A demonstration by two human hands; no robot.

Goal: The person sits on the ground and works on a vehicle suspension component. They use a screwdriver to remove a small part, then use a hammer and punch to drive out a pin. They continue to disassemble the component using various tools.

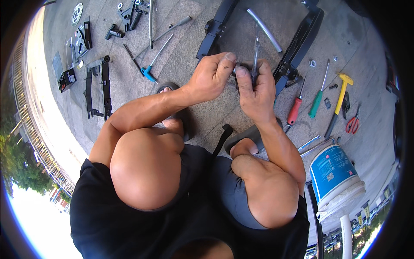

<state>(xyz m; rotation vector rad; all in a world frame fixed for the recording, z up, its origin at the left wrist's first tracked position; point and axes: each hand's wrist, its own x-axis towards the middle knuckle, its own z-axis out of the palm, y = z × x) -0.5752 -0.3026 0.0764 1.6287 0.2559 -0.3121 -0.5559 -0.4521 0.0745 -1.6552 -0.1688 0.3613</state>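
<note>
My left hand (210, 77) is closed, its thumb pressed against the curled fingers at the edge of a small dark part (236, 72). What else its fingers hold is hidden. Right beside it, my right hand (257, 93) is wrapped round a slim pointed metal tool (257, 49), whose thin tip points away from me. The small dark part sits between the two hands, by the right thumb; its kind cannot be made out. Just beyond the hands lies a black metal frame (297, 41) with two long arms, and a silver tube (264, 30) between them.
To the right lie a red-handled screwdriver (295, 110), a green-handled screwdriver (317, 103), a yellow-headed hammer (340, 101) and red-handled pliers (352, 124). A blue-and-white bucket (334, 172) stands nearer. At left are a black bracket (106, 86) and a blue-handled hex key (148, 73).
</note>
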